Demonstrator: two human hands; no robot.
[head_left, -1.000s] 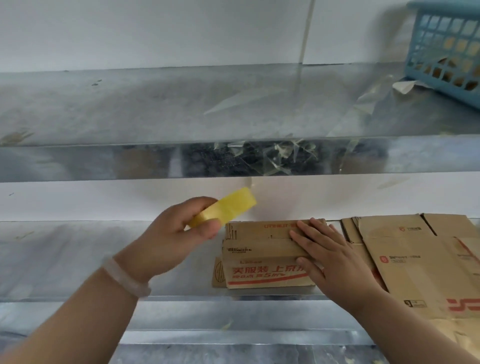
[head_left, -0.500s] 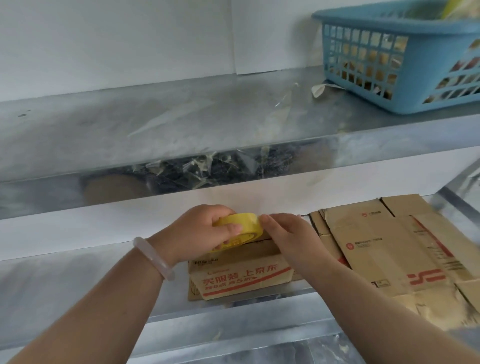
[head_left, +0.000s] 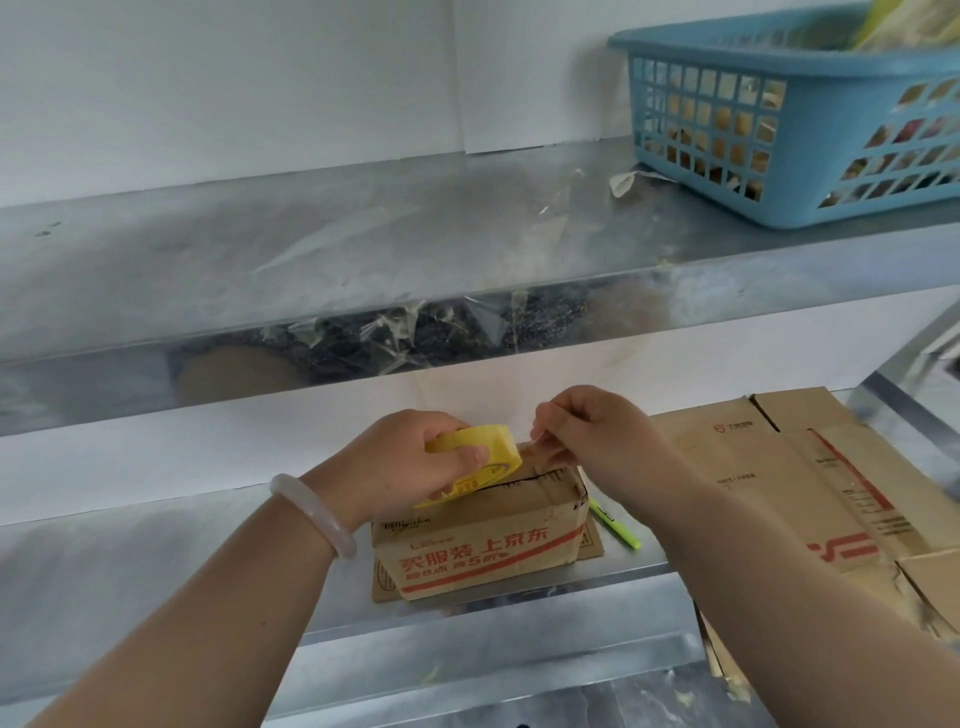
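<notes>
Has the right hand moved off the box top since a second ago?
Yes. The right hand lay flat on the cardboard box; it has lifted off and now pinches the free end of the tape roll, above the box's far right corner.

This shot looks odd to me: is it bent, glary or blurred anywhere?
Head view: the wide lens tilts and bows the shiny metal upper shelf; its front lip mirrors dark shapes; light is soft, shadows faint; the yellow tape roll in the left hand and the small brown cardboard box look sharp; the flattened brown cardboard sheets smear at the far right edge.
</notes>
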